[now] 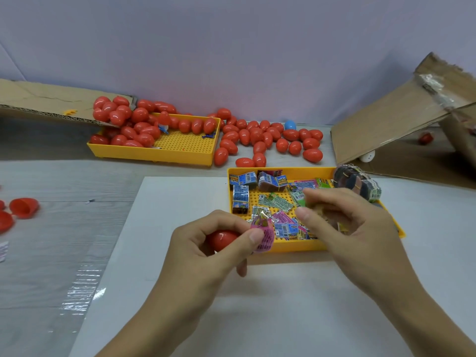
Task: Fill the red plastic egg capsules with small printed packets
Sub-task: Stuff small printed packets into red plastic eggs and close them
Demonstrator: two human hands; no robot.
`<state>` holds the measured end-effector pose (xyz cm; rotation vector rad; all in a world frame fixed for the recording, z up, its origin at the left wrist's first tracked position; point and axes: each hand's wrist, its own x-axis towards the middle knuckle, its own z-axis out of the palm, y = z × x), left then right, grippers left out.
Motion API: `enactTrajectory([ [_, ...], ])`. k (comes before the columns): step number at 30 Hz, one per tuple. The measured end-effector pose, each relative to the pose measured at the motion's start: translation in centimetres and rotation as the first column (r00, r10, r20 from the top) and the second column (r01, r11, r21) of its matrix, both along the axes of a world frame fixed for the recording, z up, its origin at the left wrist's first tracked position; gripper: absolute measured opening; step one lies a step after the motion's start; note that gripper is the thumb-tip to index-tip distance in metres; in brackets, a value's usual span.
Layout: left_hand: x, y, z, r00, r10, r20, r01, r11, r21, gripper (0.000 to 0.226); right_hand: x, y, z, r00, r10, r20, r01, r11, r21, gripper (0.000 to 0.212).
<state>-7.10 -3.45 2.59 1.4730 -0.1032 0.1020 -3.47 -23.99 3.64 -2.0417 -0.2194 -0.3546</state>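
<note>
**Egg and pink packet in the left hand**

A red egg capsule (222, 239) sits in the left hand (206, 256), fingers curled round it, while thumb and forefinger pinch a pink printed packet (262, 235) at its end. This is just in front of the near yellow tray (296, 247) of loose packets (277, 202). The right hand (345, 228) hovers over that tray, its grip closed on something brownish and blurred. Behind, a second yellow tray (159, 153) and the table (64, 176) hold many red eggs (260, 140).
</note>
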Motion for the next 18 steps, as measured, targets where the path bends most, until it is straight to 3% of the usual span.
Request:
enactTrajectory([
  [3,-0.1,-0.1,0.1,1.0,-0.013,0.023,0.014,1.0,-0.026,0.026,-0.2,0.2,0.0,1.0,0.015,0.023,-0.01,0.98,-0.199,0.075],
  [5,-0.1,-0.2,0.2,0.999,-0.014,0.042,0.016,0.999,-0.043,0.024,-0.6,0.5,0.0,0.998,0.028,0.058,-0.015,0.976,-0.218,0.079],
  [8,-0.2,-0.3,0.3,0.997,-0.028,0.078,0.033,0.997,-0.068,0.019,-1.5,1.2,0.7,0.978,0.207,-0.035,-0.205,0.978,0.041,0.053],
  [11,-0.2,-0.3,0.3,0.994,-0.046,0.103,0.054,0.995,-0.081,0.015,-2.3,2.1,1.0,0.888,0.433,-0.156,-0.384,0.883,0.269,0.036],
  [13,-0.2,-0.2,0.3,0.994,-0.047,0.103,0.055,0.995,-0.079,0.014,-2.5,2.5,1.1,0.879,0.442,-0.178,-0.379,0.875,0.301,0.024],
  [18,-0.2,-0.3,0.4,0.994,-0.059,0.097,0.066,0.995,-0.076,0.011,-2.2,2.0,1.1,0.845,0.47,-0.254,-0.307,0.816,0.49,0.024],
])
